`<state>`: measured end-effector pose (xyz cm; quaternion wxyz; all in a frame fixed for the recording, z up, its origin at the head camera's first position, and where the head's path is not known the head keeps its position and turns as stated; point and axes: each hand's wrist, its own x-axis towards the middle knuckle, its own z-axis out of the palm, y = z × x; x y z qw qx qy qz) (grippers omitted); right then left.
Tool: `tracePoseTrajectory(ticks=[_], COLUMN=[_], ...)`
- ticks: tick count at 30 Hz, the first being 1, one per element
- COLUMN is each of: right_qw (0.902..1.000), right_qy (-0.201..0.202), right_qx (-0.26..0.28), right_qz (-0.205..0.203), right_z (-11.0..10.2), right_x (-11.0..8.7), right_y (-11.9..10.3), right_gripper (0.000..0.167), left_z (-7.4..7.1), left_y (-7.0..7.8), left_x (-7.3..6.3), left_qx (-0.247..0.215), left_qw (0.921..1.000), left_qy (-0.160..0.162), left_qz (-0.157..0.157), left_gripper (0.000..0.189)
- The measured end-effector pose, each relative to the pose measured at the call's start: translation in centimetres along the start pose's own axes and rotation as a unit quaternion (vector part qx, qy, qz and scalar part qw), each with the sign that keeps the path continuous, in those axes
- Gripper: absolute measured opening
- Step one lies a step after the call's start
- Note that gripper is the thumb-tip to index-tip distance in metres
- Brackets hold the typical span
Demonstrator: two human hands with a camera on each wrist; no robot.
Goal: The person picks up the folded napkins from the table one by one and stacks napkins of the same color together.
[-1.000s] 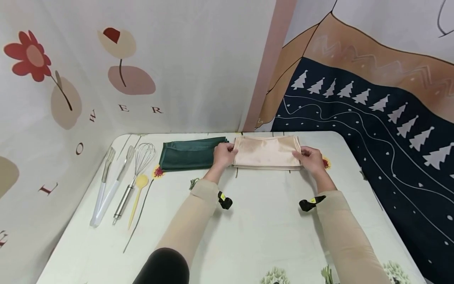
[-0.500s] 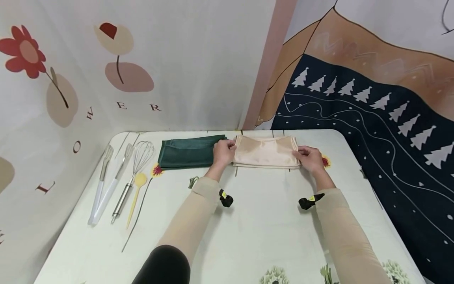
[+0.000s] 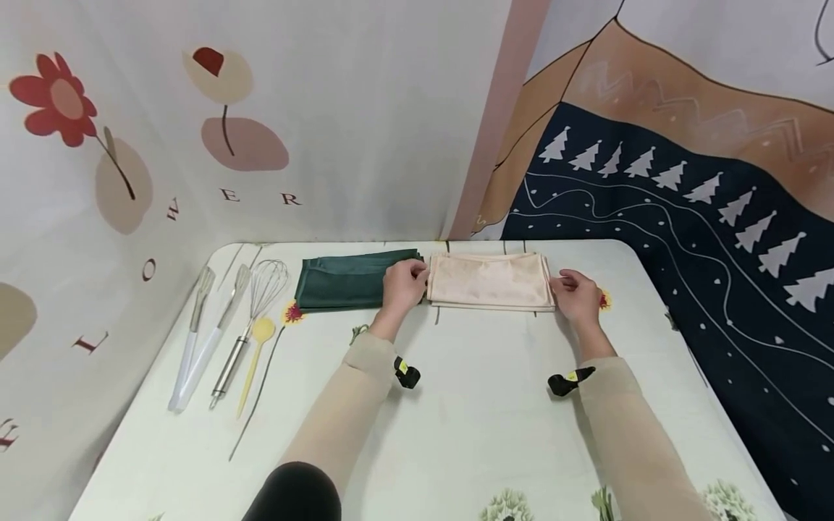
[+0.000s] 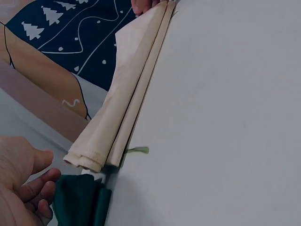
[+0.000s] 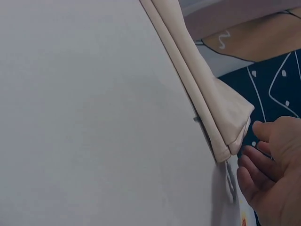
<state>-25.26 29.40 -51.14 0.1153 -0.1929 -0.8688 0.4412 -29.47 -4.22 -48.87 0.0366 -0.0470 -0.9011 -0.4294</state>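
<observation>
A folded peach satin cloth (image 3: 490, 282) lies near the table's far edge, its layers stacked in a neat rectangle. Left of it lies a folded dark green cloth (image 3: 345, 281). My left hand (image 3: 404, 286) is over the green cloth's right end, beside the peach cloth's left edge; in the left wrist view its thumb and fingers are apart with nothing between them. My right hand (image 3: 578, 295) is just off the peach cloth's right edge. In the right wrist view its loosely bent fingers (image 5: 256, 169) are close to the cloth's corner and hold nothing.
On the left of the table lie a whisk (image 3: 250, 318), a yellow spoon (image 3: 260, 333) and tongs (image 3: 208, 340) with white handles. The table (image 3: 482, 405) has a pale flowered cover. Printed curtains hang behind and to the right.
Both hands have let go of the peach cloth's two ends. The left hand has shifted slightly left and the right hand slightly right; the cloth lies flat in place.
</observation>
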Motion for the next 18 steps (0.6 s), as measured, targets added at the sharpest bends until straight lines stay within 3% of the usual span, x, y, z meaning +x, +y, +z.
tracePoseTrajectory(ticks=[8, 18], right_qw=[0.9992, 0.9909], right_qy=[0.002, -0.026], right_qx=[0.008, 0.016], right_qz=[-0.038, -0.131], right_z=[-0.4, -0.6], right_x=[-2.2, -5.7], right_y=[-1.4, -1.9], right_gripper=[0.043, 0.042], left_z=[-1.3, -3.1], left_y=[-1.4, -2.9], left_x=[-1.6, -5.8], left_qx=[0.024, 0.042], left_qw=[0.9991, 0.9973], left_qy=[0.001, -0.001], left_qz=[0.035, 0.060], left_gripper=[0.023, 0.027])
